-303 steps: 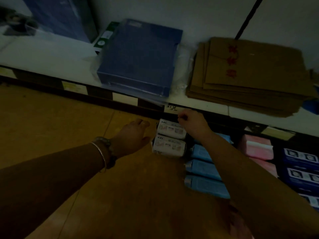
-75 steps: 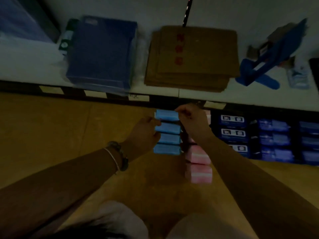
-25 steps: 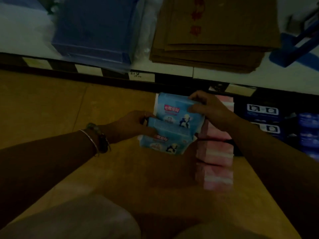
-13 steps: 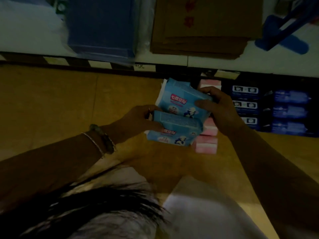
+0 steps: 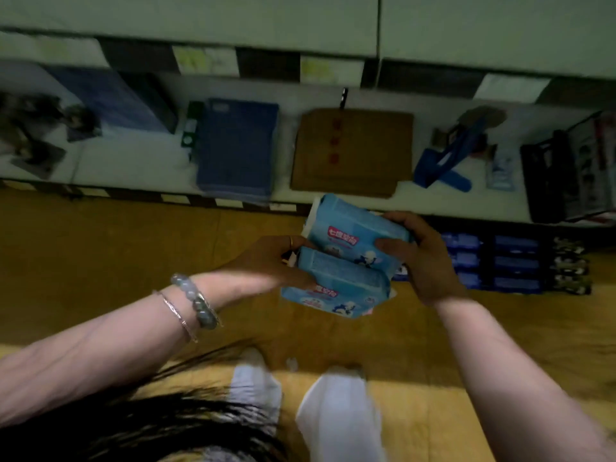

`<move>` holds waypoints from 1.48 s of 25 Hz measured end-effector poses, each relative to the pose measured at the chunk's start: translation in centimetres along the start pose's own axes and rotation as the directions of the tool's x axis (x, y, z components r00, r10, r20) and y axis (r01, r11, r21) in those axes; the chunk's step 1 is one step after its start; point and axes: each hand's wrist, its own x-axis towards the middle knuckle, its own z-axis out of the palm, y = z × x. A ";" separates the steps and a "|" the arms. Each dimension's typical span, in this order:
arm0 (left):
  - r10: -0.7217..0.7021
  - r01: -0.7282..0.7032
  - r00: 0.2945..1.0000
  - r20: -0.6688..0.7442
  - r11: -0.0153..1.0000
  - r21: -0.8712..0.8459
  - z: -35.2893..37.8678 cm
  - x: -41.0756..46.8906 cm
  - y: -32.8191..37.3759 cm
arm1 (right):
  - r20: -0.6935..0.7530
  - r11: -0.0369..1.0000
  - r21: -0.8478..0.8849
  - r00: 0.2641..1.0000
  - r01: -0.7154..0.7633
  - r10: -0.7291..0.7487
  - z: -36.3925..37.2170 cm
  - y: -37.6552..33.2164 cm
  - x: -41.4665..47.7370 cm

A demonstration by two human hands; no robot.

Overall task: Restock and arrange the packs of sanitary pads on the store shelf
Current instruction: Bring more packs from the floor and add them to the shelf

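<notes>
I hold light blue packs of sanitary pads (image 5: 346,258) between both hands, lifted clear of the floor in front of the shelf. At least two packs show, one above the other, tilted. My left hand (image 5: 266,261) grips their left ends. My right hand (image 5: 423,258) grips the right end, thumb across the front of the upper pack. On the bottom shelf to the right stand dark blue packs (image 5: 513,261) in rows.
The white shelf (image 5: 140,158) above carries a blue folder stack (image 5: 236,148), brown envelopes (image 5: 353,151), a blue tool (image 5: 446,161) and a black basket (image 5: 566,175). The wooden floor (image 5: 100,255) stretches left. My white shoes (image 5: 336,415) and dark hair are below.
I have stood up and pulled back: the view now takes in more of the shelves. The blue packs came up with both hands; the pink packs are no longer visible.
</notes>
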 end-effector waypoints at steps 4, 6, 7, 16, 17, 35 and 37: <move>-0.035 0.035 0.999 -0.004 0.995 0.095 -0.6 -5.8 6.9 | -0.024 0.998 -0.008 0.998 0.065 -0.065 0.1 -7.4 -4.6; 0.039 -0.039 0.999 -0.005 0.999 0.035 -0.5 -8.5 9.8 | -0.005 0.995 -0.028 0.995 0.096 -0.096 0.0 -10.9 -6.5; 0.063 -0.063 0.998 0.000 0.998 0.023 -0.4 -9.6 11.0 | 0.004 0.994 -0.017 0.994 0.105 -0.105 0.0 -12.4 -7.3; 0.268 -0.268 0.958 -0.105 0.963 0.014 0.8 -17.2 21.8 | 0.066 0.944 -0.141 0.954 0.298 -0.291 -2.4 -25.2 -12.4; 0.288 -0.289 0.951 -0.117 0.957 0.007 0.9 -17.7 22.7 | 0.074 0.935 -0.146 0.946 0.322 -0.315 -2.6 -26.2 -12.7; 0.584 -0.591 0.766 -0.269 0.804 0.062 3.3 -26.8 34.7 | 0.218 0.733 -0.087 0.731 0.675 -0.647 -6.4 -42.9 -19.0; 0.601 -0.606 0.749 -0.278 0.791 0.079 2.9 -26.8 35.5 | 0.231 0.717 -0.080 0.712 0.693 -0.663 -6.5 -43.9 -18.8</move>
